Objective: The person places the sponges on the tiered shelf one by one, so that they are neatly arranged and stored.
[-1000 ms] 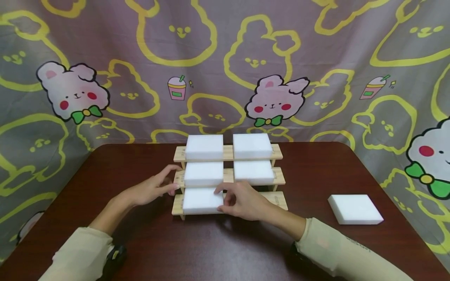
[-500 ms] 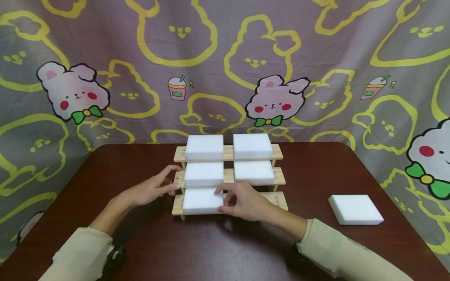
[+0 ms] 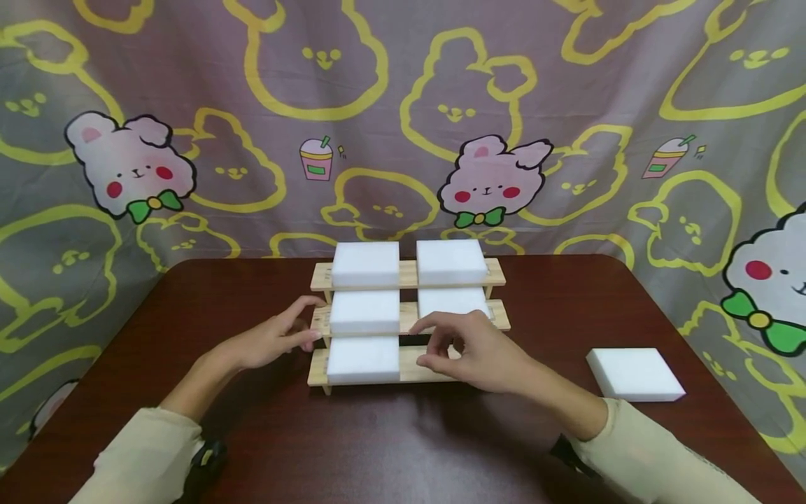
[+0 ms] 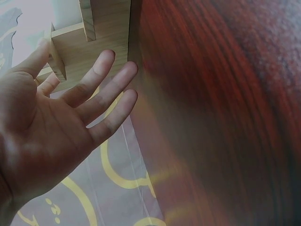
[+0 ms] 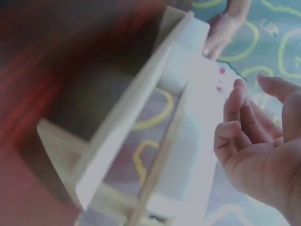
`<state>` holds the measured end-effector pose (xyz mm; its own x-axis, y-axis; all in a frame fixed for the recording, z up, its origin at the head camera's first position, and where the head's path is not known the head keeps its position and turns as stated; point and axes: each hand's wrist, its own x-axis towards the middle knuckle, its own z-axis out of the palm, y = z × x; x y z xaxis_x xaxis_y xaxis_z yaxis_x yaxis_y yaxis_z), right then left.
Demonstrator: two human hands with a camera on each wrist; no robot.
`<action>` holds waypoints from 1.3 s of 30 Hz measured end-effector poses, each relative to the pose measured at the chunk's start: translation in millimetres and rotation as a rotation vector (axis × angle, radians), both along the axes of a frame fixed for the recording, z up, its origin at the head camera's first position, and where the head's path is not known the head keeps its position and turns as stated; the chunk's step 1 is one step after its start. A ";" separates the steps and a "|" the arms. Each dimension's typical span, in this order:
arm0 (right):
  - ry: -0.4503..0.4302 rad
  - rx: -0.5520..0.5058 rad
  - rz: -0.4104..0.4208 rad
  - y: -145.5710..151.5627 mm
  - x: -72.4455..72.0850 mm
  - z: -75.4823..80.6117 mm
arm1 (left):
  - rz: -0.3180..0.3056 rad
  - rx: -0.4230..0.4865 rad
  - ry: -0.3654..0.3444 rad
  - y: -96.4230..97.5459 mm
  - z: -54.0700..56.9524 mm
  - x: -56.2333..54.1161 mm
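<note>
A three-tier wooden display rack (image 3: 409,306) stands on the table with white foam blocks on its shelves. My left hand (image 3: 271,339) grips the left end of its middle shelf, thumb at the front corner and index finger at the back. In the left wrist view, the other fingers (image 4: 113,113) of that hand extend free. My right hand (image 3: 481,350) hovers before the right half of the lowest shelf, fingers loosely bent and holding nothing. Left of it, a white foam block (image 3: 363,359) lies on that shelf. The middle-right foam block (image 3: 452,301) is partly hidden behind this hand.
Another white foam block (image 3: 636,374) lies on the dark red-brown table (image 3: 302,448), right of the rack. Two blocks sit on the top shelf. A patterned curtain (image 3: 378,105) hangs behind the table.
My right hand has let go of the lowest-left block and moved right and slightly up. The left hand stays on the rack's end, and the blocks have not moved.
</note>
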<state>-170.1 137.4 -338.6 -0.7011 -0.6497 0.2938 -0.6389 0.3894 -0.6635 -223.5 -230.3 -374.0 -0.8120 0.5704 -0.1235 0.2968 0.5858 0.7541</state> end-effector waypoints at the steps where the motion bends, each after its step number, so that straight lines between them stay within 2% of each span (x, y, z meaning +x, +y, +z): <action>1: 0.010 0.002 -0.014 4.0 0.4 3.0 | 0.001 -0.002 -0.001 0.0 0.0 0.0; 5: 0.043 0.011 -0.069 21.3 0.6 13.2 | 0.001 0.004 -0.003 0.0 0.3 0.5; 14: 0.123 -0.046 -0.129 73.6 -5.5 26.0 | -0.003 0.012 -0.005 0.6 1.9 1.6; 19: 0.157 -0.025 -0.227 102.1 -11.0 27.5 | -0.001 0.008 -0.003 -0.2 2.2 1.7; 25: 0.159 0.031 -0.263 136.7 -17.6 23.7 | 0.000 -0.001 -0.003 -0.3 0.9 1.2; 33: 0.092 0.186 -0.269 178.8 -23.2 16.3 | -0.004 0.005 -0.007 -0.4 1.3 -0.1; 39: -0.101 0.270 -0.284 209.4 -26.7 6.9 | 0.005 0.004 -0.014 0.2 1.3 0.9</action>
